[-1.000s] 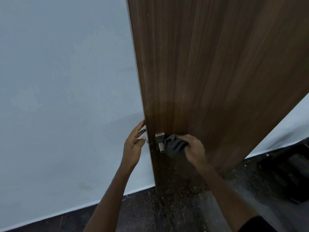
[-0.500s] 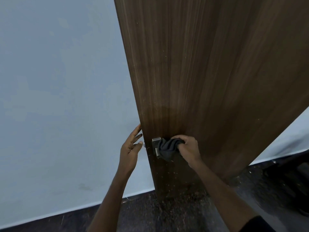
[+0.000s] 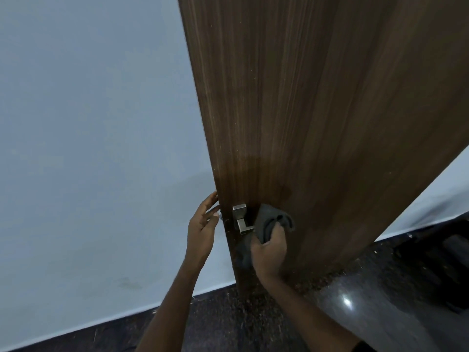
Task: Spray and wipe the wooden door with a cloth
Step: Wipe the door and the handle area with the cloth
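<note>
A tall dark wooden door [image 3: 317, 110] fills the middle and right of the head view, with a damp darker patch above its metal handle [image 3: 241, 219]. My right hand [image 3: 269, 250] grips a dark grey cloth [image 3: 271, 221] bunched against the door just right of the handle. My left hand [image 3: 203, 224] has straight fingers that touch the door's left edge beside the handle. No spray bottle is in view.
A pale blue-grey wall [image 3: 88, 148] stands to the left and behind the door. The dark speckled floor [image 3: 253, 323] carries dust and wood shavings near the door's foot. A dark object [image 3: 446, 257] lies on the floor at the far right.
My right hand has slid lower and to the right with the cloth, uncovering the handle. My left hand stays at the door's edge.
</note>
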